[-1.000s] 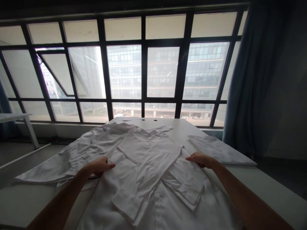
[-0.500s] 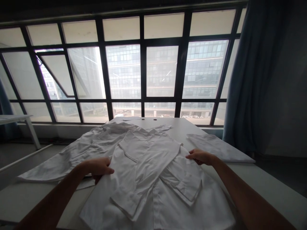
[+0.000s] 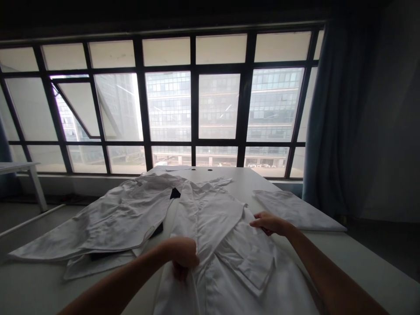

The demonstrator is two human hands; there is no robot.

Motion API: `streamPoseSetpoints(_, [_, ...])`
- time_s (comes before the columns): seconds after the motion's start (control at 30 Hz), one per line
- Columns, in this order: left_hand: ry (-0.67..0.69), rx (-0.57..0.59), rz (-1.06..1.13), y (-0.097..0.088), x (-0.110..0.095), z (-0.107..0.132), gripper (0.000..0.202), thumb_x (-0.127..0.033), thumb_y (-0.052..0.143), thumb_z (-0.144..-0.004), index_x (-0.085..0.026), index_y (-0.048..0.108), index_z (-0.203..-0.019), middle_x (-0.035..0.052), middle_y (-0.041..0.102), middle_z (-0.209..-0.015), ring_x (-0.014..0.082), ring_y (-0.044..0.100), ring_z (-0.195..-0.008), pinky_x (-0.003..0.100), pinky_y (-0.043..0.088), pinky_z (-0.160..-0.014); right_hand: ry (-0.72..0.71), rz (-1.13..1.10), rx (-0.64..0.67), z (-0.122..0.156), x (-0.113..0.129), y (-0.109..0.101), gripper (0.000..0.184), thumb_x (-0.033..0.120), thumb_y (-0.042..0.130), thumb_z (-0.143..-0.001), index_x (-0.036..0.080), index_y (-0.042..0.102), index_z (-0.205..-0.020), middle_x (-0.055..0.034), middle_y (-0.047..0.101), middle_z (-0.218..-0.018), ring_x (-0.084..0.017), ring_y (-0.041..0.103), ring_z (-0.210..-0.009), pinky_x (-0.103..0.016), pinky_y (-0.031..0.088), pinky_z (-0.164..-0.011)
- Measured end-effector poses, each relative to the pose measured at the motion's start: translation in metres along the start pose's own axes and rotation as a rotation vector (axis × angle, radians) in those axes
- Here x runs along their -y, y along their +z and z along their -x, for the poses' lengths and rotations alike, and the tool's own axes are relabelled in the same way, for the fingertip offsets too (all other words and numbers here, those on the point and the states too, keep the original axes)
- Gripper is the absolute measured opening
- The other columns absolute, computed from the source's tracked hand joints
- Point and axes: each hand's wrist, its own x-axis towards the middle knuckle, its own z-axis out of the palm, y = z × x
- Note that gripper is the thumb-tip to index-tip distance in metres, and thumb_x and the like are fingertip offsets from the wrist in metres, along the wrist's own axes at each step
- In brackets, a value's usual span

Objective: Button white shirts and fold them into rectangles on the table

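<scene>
A white long-sleeved shirt (image 3: 223, 210) lies spread before me on the table, one sleeve slanting across its body and a cuff lying low on the right. My left hand (image 3: 184, 256) is closed on the shirt's left side, which is folded in towards the middle; its fingertips are partly hidden and a little blurred. On the right edge, below the shoulder, my right hand (image 3: 271, 222) pinches the cloth between thumb and fingers. Beside it on the left lies a second white garment (image 3: 108, 218), crumpled, with dark patches showing at its edge.
The white table (image 3: 357, 258) runs away towards the window wall. A folded white cloth (image 3: 298, 210) lies on its right side. A blue curtain (image 3: 334, 131) hangs at the right, and another white table (image 3: 33, 179) stands at the far left.
My left hand has moved right, carrying the shirt's left side over towards the middle. More of the second garment and dark patches now show. My right hand stays at the right edge.
</scene>
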Motion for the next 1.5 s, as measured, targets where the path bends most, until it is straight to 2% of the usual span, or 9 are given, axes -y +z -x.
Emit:
streamPoseSetpoints(0.13, [-0.190,0.191,0.165,-0.006,-0.002,0.012,0.041,-0.024,0.050,-0.079,-0.018,0.047,-0.039,0.0048,0.056,-0.043,0.0157,0.055,-0.042,0.028,0.049,-0.051,-0.014,0.009,0.050,0.003,-0.001,-0.002,0.041,0.048,0.075,-0.066,0.015,0.058,-0.082,0.0056,0.044,-0.057,-0.007,0.041,-0.047,-0.018,0.034,-0.044])
streamPoseSetpoints(0.33, [0.029,0.280,0.380,-0.008,0.009,0.018,0.044,-0.047,0.054,-0.087,-0.017,0.056,-0.055,0.0021,0.060,-0.049,0.0132,0.056,-0.044,0.024,0.047,-0.051,0.095,0.101,0.135,0.016,-0.001,-0.008,0.057,0.043,0.082,-0.056,0.016,0.061,-0.102,-0.0051,0.062,-0.087,-0.012,0.056,-0.059,-0.021,0.043,-0.045])
streamPoseSetpoints(0.4, [0.152,0.138,0.424,-0.012,0.023,0.014,0.041,-0.051,0.052,-0.089,-0.016,0.063,-0.072,0.0028,0.066,-0.059,0.0144,0.060,-0.051,0.026,0.049,-0.055,0.076,0.063,0.186,0.021,0.002,-0.010,0.059,0.040,0.081,-0.056,0.015,0.061,-0.105,-0.0035,0.062,-0.082,-0.011,0.054,-0.056,-0.020,0.041,-0.043])
streamPoseSetpoints(0.53, [0.344,-0.441,0.177,-0.009,0.054,0.004,0.044,-0.051,0.046,-0.093,-0.015,0.068,-0.107,0.0124,0.071,-0.108,0.0234,0.065,-0.101,0.037,0.049,-0.092,-0.085,-0.064,0.212,0.030,0.018,-0.006,0.062,0.040,0.075,-0.063,0.014,0.059,-0.117,0.0046,0.053,-0.063,-0.006,0.042,-0.044,-0.019,0.034,-0.040])
streamPoseSetpoints(0.63, [0.409,-0.466,-0.026,0.007,0.069,-0.005,0.056,-0.050,0.046,-0.094,-0.017,0.051,-0.138,0.0143,0.047,-0.146,0.0278,0.040,-0.137,0.044,0.029,-0.115,-0.183,-0.143,0.150,0.035,0.041,0.011,0.066,0.040,0.070,-0.068,0.013,0.055,-0.125,0.0077,0.048,-0.055,-0.006,0.036,-0.039,-0.019,0.028,-0.037])
streamPoseSetpoints(0.73, [0.398,-0.398,-0.083,0.023,0.076,-0.011,0.069,-0.055,0.041,-0.095,-0.015,0.035,-0.150,0.0147,0.029,-0.156,0.0300,0.024,-0.145,0.049,0.017,-0.119,-0.240,-0.157,0.126,0.034,0.070,0.042,0.064,0.034,0.065,-0.070,0.010,0.052,-0.128,0.0097,0.046,-0.046,-0.007,0.036,-0.034,-0.018,0.026,-0.035])
streamPoseSetpoints(1.07, [0.403,-0.432,-0.065,0.027,0.079,-0.013,0.071,-0.059,0.040,-0.095,-0.017,0.031,-0.152,0.0142,0.028,-0.156,0.0299,0.022,-0.146,0.050,0.015,-0.119,-0.169,0.137,0.123,0.018,0.119,0.148,0.074,0.012,0.062,-0.075,0.013,0.035,-0.144,0.0054,0.059,-0.059,-0.010,0.052,-0.041,-0.018,0.040,-0.038])
streamPoseSetpoints(1.23, [0.453,-0.463,-0.062,0.024,0.076,-0.009,0.059,-0.048,0.048,-0.095,-0.022,0.038,-0.148,0.0120,0.034,-0.155,0.0300,0.029,-0.143,0.049,0.021,-0.118,-0.224,0.141,0.266,0.019,0.111,0.148,0.081,0.023,0.066,-0.080,0.014,0.025,-0.149,0.0046,0.061,-0.066,-0.010,0.054,-0.046,-0.017,0.041,-0.041])
streamPoseSetpoints(1.5, [0.654,-0.559,-0.015,0.024,0.061,-0.004,0.029,-0.032,0.060,-0.090,-0.024,0.061,-0.118,0.0076,0.057,-0.135,0.0250,0.050,-0.127,0.040,0.035,-0.109,-0.565,0.249,0.567,0.037,0.100,0.130,0.051,0.041,0.072,-0.079,0.014,0.060,-0.120,0.0066,0.052,-0.062,-0.006,0.047,-0.052,-0.015,0.035,-0.047])
